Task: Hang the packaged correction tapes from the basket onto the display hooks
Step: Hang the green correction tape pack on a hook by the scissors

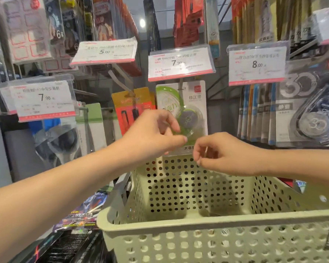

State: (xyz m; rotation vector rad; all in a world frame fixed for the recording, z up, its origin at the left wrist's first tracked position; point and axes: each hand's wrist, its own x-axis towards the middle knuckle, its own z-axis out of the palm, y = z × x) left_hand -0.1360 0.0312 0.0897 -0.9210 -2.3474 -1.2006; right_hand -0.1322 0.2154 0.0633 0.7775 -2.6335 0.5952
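Note:
A correction tape package [190, 103], a white card with a green and clear dispenser, hangs on the display hook [180, 86] under the middle 7.90 price tag. My left hand [156, 133] reaches in from the left, and its thumb and curled fingers pinch the lower part of the package's blister. My right hand [218, 152] comes from the right with curled fingers that pinch the package's bottom right corner, hiding it. The pale perforated basket [179, 224] stands right below both hands, and no packages show inside it.
Grey correction tape packs [308, 114] hang at the right under an 8.00 tag. An orange-red pack [131, 109] hangs left of the green one. Price tags [44, 99] jut out on hook arms at the left. Printed packs [84, 211] lie left of the basket.

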